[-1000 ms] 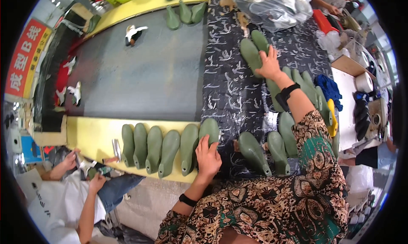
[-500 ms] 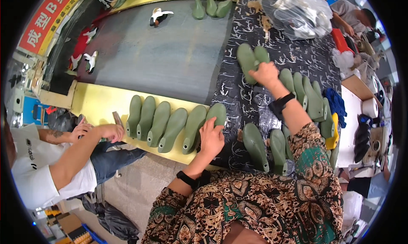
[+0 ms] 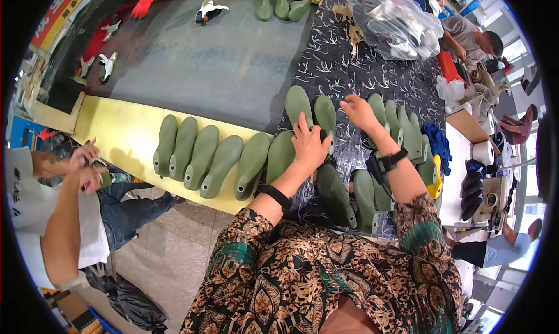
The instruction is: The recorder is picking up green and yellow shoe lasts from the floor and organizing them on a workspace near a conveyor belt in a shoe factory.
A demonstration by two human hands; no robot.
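Two green shoe lasts (image 3: 311,110) are seen standing side by side on the dark patterned bench (image 3: 343,48), their long axes running away from the person, toes at the far end. The left hand (image 3: 307,145) is laid flat at their near ends, fingers (image 3: 303,124) spread narrowly and pressed against the gap between the pair rather than wrapped round either; nothing is gripped. The right hand (image 3: 358,111) is held just to the right of the pair, palm down, fingers loosely open over the bench; whether its fingertips touch the nearer last cannot be told, as the view bends there. Of the two, the left hand is the closer and is already in contact. The lasts look smooth, matt and rigid, rounded at the toe and narrowed toward the heel. A row of like lasts (image 3: 209,156) is laid leftward along the yellow edge (image 3: 116,130), and more are stood to the right (image 3: 402,124). A clear bag (image 3: 396,22) is set at the far end, and another person (image 3: 52,211) is seated at lower left.
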